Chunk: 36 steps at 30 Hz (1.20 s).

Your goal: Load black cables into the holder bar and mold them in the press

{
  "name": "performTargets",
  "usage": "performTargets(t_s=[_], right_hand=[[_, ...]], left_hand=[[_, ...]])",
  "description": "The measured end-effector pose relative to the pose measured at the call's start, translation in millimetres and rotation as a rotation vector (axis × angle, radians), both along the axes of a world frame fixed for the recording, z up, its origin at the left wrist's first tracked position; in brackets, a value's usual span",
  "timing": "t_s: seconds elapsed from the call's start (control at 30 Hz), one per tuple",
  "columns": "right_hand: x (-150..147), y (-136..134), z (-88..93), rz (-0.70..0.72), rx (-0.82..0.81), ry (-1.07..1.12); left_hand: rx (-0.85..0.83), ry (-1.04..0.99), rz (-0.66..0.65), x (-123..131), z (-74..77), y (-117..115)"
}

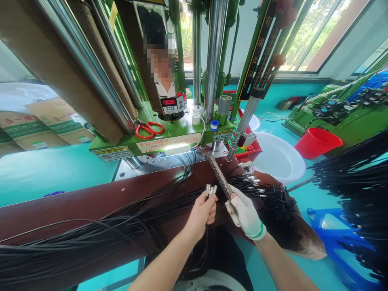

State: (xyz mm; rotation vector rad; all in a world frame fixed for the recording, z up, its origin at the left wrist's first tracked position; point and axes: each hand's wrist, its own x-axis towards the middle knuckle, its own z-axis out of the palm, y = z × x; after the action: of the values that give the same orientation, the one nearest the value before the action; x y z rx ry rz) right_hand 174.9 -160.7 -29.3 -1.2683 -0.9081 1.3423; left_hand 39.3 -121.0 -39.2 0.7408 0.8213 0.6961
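My bare left hand (202, 211) is closed around several black cables, whose silvery metal connectors (211, 190) stick up above the thumb. In a white glove, my right hand (244, 213) grips the near end of a long metal mould bar (220, 176) with notches along it. The bar slants up and away, its far end by the base of the green press (169, 133). Beneath and beside my hands, bundled black cables (121, 220) run across the brown tabletop (91, 190). More connector ends (254, 182) lie just right of the gloved hand.
Red-handled scissors (149, 130) and a blue-and-white roll (214, 125) rest on the press. To the right are a pile of short black pieces (277, 204), a white tub (277, 157), a red bucket (318, 143), a blue stool (339, 226) and hanging black cables (360, 190).
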Motion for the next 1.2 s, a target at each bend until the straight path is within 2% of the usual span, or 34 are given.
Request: performTargets(t_s=[0.13,0.27,0.47,0.6,0.77,0.87,0.93,1.0,1.1,1.2], right_hand=[[-1.4,0.0,0.3,0.015,0.009,-0.015],[0.5,-1.8,-2.2,0.001,0.005,-0.009],[1.9,-0.7,0.4,0.052,-0.025,0.008],[3.0,-0.4,1.0,0.091,-0.033,-0.034],[3.5,-0.2,-7.4,0.132,0.122,-0.211],[3.5,-0.1,-8.9,0.102,0.103,-0.161],[4.0,-0.4,-6.6,0.085,0.035,-0.087],[4.9,-0.6,-2.7,0.075,-0.002,-0.059],[6.5,-0.2,1.9,0.065,-0.010,-0.059],[8.9,0.3,0.6,0.097,-0.026,-0.056]], left_hand=[[0.093,0.100,-0.045,1.7,-0.2,-1.5],[0.092,0.238,-0.056,1.5,-0.4,-3.0],[0.428,0.378,-0.051,-2.0,-5.4,-2.6],[0.513,0.424,-0.049,-5.2,-2.5,-2.2],[0.458,0.395,-0.042,-5.5,-8.0,-2.6],[0.397,0.373,-0.047,-7.3,-8.4,-2.1],[0.437,0.376,0.044,-11.1,-3.7,-0.9],[0.460,0.345,0.204,-15.5,3.1,0.5],[0.271,0.199,0.327,-17.5,10.7,1.7],[0.070,0.124,0.267,-12.2,11.3,1.8]])
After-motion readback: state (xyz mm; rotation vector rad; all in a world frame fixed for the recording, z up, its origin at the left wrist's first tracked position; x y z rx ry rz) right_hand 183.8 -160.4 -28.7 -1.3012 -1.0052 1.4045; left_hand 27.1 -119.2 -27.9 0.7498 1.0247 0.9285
